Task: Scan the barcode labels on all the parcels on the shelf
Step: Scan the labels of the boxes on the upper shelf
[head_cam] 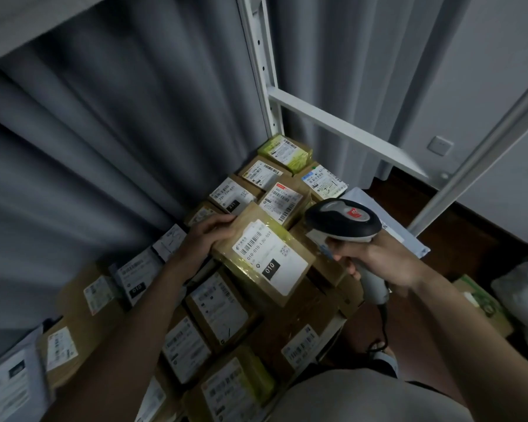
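Note:
Several brown cardboard parcels with white barcode labels lie packed on the shelf [339, 325]. My left hand [206, 236] grips the far edge of one taped parcel [250, 226], tilting it so its label marked 010 [270, 257] faces up. My right hand [375, 258] holds a grey and black barcode scanner [343, 220] by its handle, its head just right of the held parcel and pointing left toward the label. More labelled parcels [282, 201] lie behind, and others [218, 306] in front of the held one.
A grey curtain [104, 132] hangs behind the shelf. White metal shelf uprights [258, 65] and a cross rail [348, 132] frame the right side. The scanner's cable [383, 327] drops below my right hand. A dark wooden floor [457, 236] and more packages [482, 303] lie to the right.

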